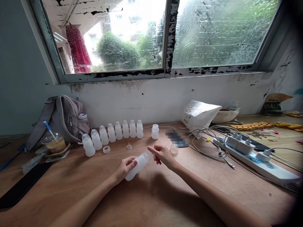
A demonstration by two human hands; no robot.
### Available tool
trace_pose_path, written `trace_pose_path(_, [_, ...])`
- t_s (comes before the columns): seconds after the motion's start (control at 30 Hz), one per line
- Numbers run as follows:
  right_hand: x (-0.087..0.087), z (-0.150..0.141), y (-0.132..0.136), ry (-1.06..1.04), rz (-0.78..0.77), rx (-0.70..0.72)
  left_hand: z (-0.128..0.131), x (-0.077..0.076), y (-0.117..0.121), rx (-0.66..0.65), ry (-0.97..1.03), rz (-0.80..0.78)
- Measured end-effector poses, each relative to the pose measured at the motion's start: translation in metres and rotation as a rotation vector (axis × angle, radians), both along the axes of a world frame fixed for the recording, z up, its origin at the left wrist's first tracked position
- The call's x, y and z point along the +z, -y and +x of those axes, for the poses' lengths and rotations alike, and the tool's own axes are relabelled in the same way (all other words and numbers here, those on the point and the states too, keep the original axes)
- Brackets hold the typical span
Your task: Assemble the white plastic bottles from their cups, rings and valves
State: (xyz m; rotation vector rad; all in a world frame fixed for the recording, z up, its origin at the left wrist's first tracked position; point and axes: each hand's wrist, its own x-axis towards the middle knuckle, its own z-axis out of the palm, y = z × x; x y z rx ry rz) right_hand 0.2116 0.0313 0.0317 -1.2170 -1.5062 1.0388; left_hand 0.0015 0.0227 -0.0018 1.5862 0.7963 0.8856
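My left hand (128,166) is closed around the body of a frosted white baby bottle (138,167), which tilts up to the right above the table. At the bottle's upper end, my right hand (163,154) pinches a clear piece that looks like the nipple; the fingers partly hide it. Beyond my hands, a loose clear nipple (129,146) stands on the table. A white ring (106,149) lies to its left, and a clear ring-like part (174,149) rests near my right wrist. One open-necked bottle (155,131) stands apart at the back.
Several capped bottles (111,133) stand in a row at the back left. Further left are an iced drink cup (54,142), a grey backpack (62,116) and a black slab (25,186). Tangled cables (205,146), a power strip (265,165) and a silvery bag (201,114) occupy the right.
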Motion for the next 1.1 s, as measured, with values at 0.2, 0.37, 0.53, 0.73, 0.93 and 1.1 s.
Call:
trace_pose_path(0.2, [0.001, -0.003, 0.006, 0.078, 0.028, -0.025, 0.0, 0.002, 0.002, -0.003, -0.053, 0.01])
trace_pose_path(0.37, [-0.003, -0.004, 0.005, 0.105, 0.06, -0.037, 0.0, 0.002, 0.002, 0.018, -0.096, 0.045])
trace_pose_path(0.53, [-0.007, -0.005, 0.002, 0.156, 0.1, -0.054, 0.0, 0.003, 0.003, 0.019, -0.115, 0.078])
trace_pose_path(0.73, [-0.008, -0.007, 0.004, 0.129, 0.149, -0.033, 0.002, 0.003, 0.004, 0.027, -0.115, 0.086])
trace_pose_path(0.93, [-0.012, -0.013, 0.011, 0.163, 0.135, 0.065, 0.002, 0.003, 0.005, 0.02, -0.117, 0.095])
trace_pose_path(1.1, [-0.026, -0.023, 0.016, 0.169, 0.199, -0.031, 0.003, 0.007, 0.013, 0.061, -0.158, 0.131])
